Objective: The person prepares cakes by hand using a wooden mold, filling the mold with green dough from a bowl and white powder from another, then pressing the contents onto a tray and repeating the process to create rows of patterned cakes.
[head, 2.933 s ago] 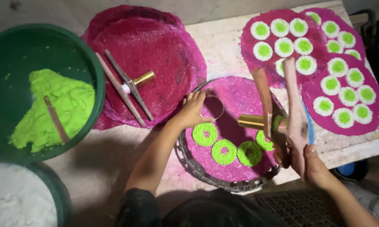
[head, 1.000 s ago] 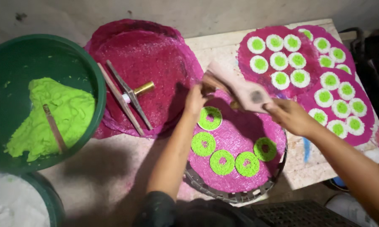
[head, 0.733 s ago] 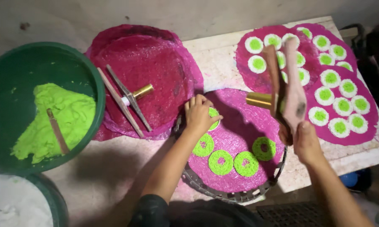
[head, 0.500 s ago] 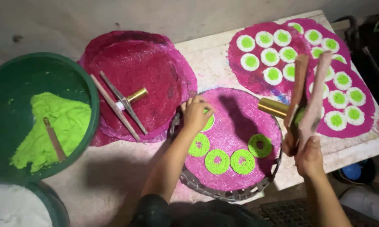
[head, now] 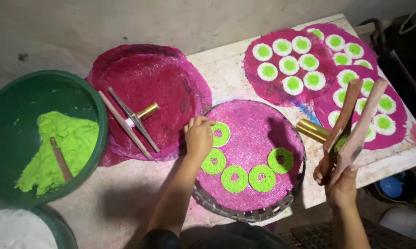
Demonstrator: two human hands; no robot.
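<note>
My left hand (head: 198, 137) rests on the left edge of a round pink mat (head: 258, 138) that lies on a woven tray (head: 245, 213). Several green dough rings (head: 234, 178) sit in an arc on that mat, one ring right by my fingers. My right hand (head: 338, 177) grips a wooden press with a brass cylinder (head: 351, 122), held upright beyond the mat's right edge, with green dough showing between its handles.
A green tub (head: 14, 120) at the left holds bright green dough (head: 60, 150) and a stick. A second press (head: 131, 119) lies on a stack of pink mats (head: 171, 87). Two pink mats (head: 281, 90) at the back right carry several green-and-white rings. A white tub (head: 14, 233) is at the lower left.
My right hand has carried the press from above the mat out to the right and stood it upright. One more green ring lies on the mat. My left hand stays at the mat's left edge.
</note>
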